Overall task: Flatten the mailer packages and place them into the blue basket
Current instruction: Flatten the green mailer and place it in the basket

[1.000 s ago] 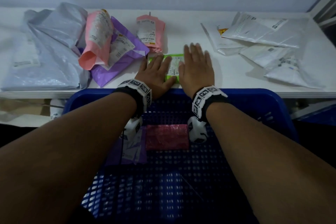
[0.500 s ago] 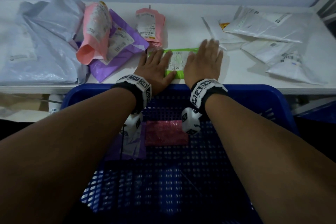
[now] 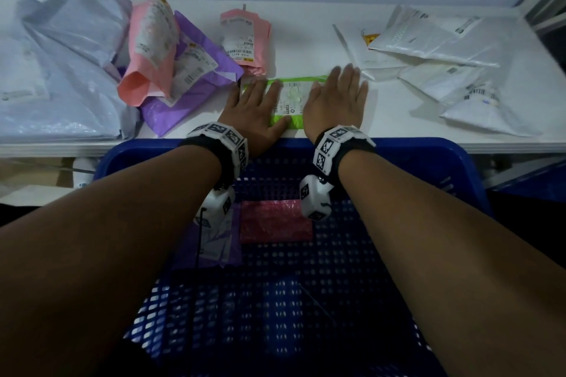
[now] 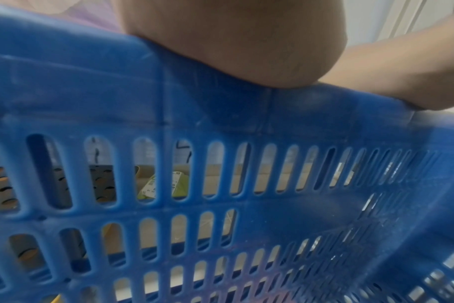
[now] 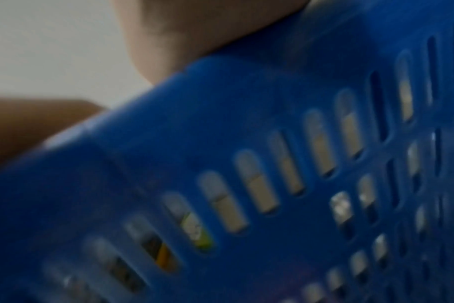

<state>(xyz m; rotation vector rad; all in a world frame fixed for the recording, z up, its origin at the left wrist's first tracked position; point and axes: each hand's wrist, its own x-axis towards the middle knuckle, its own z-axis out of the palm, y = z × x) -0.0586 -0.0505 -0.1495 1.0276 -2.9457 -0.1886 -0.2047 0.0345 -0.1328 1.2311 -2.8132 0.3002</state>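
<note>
A green mailer (image 3: 291,98) with a white label lies flat on the white table (image 3: 382,128) near its front edge. My left hand (image 3: 254,107) presses its left part with straight fingers. My right hand (image 3: 335,98) lies flat on its right end, fingers spread. The blue basket (image 3: 398,150) stands below the table edge; a red mailer (image 3: 275,220) and a purple one (image 3: 214,242) lie on its floor. Both wrist views show only the basket wall (image 4: 220,114) (image 5: 246,123) and the heels of my hands.
A pink mailer (image 3: 150,49) and a purple mailer (image 3: 183,92) lie left of my hands, beside large pale bags (image 3: 61,70). Another pink mailer (image 3: 245,37) sits behind the green one. Several white mailers (image 3: 444,61) are piled at the right.
My right hand has slid rightward along the green mailer, uncovering more of its label. The left hand has stayed pressing on the left part.
</note>
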